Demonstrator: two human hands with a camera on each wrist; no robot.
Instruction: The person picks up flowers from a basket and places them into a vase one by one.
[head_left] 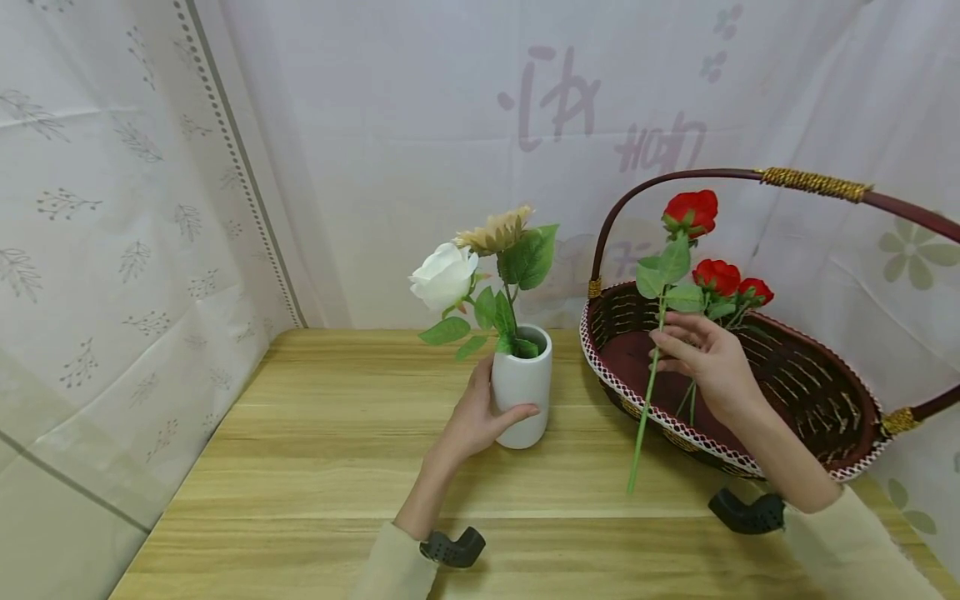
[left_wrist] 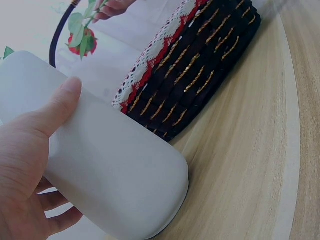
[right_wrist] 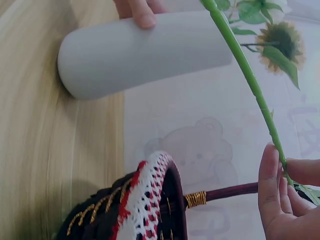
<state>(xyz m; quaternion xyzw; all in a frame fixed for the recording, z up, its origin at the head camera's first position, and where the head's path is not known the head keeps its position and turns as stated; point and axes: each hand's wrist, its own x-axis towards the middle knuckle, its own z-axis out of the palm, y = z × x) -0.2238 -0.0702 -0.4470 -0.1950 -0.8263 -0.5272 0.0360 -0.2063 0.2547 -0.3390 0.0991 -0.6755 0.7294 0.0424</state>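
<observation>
My left hand [head_left: 480, 414] grips a white vase [head_left: 522, 392] round its side, thumb across the front, while the vase stands on the table. In the vase are a white rose [head_left: 444, 277] and a tan sunflower-like bloom [head_left: 497, 232] with green leaves. Over the basket's near rim, my right hand [head_left: 708, 358] pinches the green stem of a red rose [head_left: 692, 212] between thumb and fingers. That rose is upright, its stem end hanging in front of the basket [head_left: 637, 408]. The right wrist view shows the pinched green stem [right_wrist: 245, 65] crossing before the vase.
Two more red roses [head_left: 717, 277] lean inside the dark woven basket, which has a red-and-white lace rim and a tall arched handle [head_left: 678, 175]. Wooden table [head_left: 315, 467] spreads out to the left. Printed white curtains [head_left: 390, 125] hang behind and at the left side.
</observation>
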